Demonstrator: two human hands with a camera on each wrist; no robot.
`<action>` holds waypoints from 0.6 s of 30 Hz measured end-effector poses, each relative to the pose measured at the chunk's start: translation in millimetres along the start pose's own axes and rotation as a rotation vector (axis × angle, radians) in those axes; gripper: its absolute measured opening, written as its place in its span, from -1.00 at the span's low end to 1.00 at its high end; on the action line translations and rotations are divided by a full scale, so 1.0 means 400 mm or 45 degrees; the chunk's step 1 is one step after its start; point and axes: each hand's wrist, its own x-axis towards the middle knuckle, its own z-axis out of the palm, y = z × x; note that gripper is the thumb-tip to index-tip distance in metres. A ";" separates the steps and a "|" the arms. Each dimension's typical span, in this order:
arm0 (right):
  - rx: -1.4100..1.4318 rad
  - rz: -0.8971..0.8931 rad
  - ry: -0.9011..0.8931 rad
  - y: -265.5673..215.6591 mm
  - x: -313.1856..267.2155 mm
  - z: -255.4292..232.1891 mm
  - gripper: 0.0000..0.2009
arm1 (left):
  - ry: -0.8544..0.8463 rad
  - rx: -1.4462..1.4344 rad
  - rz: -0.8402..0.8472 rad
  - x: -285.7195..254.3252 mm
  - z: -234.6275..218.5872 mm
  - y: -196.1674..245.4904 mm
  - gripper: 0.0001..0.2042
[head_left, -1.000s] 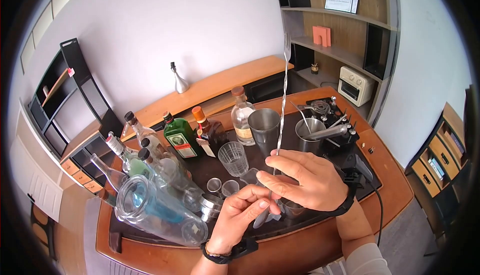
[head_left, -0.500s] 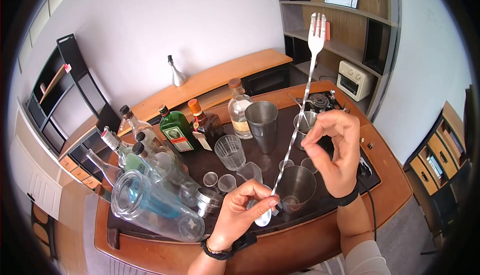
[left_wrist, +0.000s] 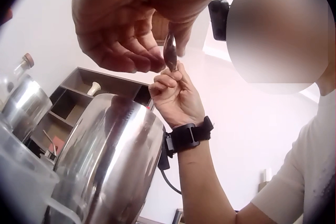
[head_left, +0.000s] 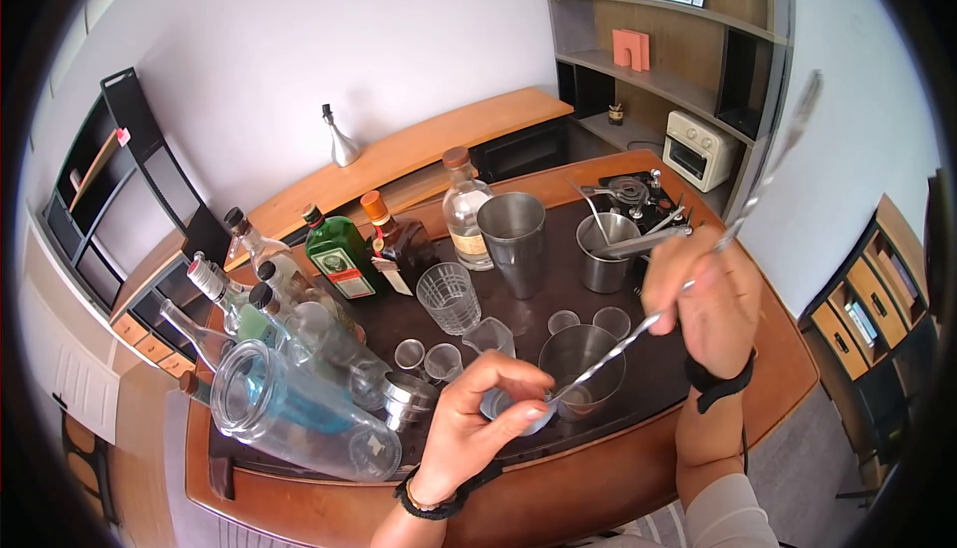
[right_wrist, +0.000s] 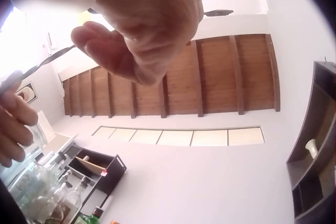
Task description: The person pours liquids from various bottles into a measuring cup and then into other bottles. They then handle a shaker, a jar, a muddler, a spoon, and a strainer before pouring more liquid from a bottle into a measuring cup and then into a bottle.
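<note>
A bar spoon with a twisted shaft [head_left: 618,351] and a fork at its far end slants up to the right in the head view. My left hand [head_left: 478,418] pinches it low, by the spoon bowl [left_wrist: 169,51], which shows between thumb and fingers in the left wrist view. Farther up, my right hand [head_left: 708,294] has its fingers curled round the shaft; the blurred fork end sticks out beyond it. Below the shaft stands a metal shaker tin [head_left: 555,357] on the dark mat. A clear plastic cup [head_left: 538,422] is partly hidden under the left hand.
Several bottles, among them a green bottle [head_left: 339,261], crowd the left side beside a large glass jar [head_left: 319,423]. A cut glass [head_left: 449,299], a tall tin [head_left: 512,249] and small cups stand mid-table. Behind the right hand sits a metal pot [head_left: 603,264] with tools.
The right hand came off the shaft, then took hold of it higher up. The fork end has swung down to the right, while the left hand keeps its pinch near the spoon bowl.
</note>
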 end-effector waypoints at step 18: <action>-0.519 0.220 -0.173 -0.035 0.017 -0.052 -0.79 | -0.206 0.590 0.000 0.024 0.072 -0.066 0.20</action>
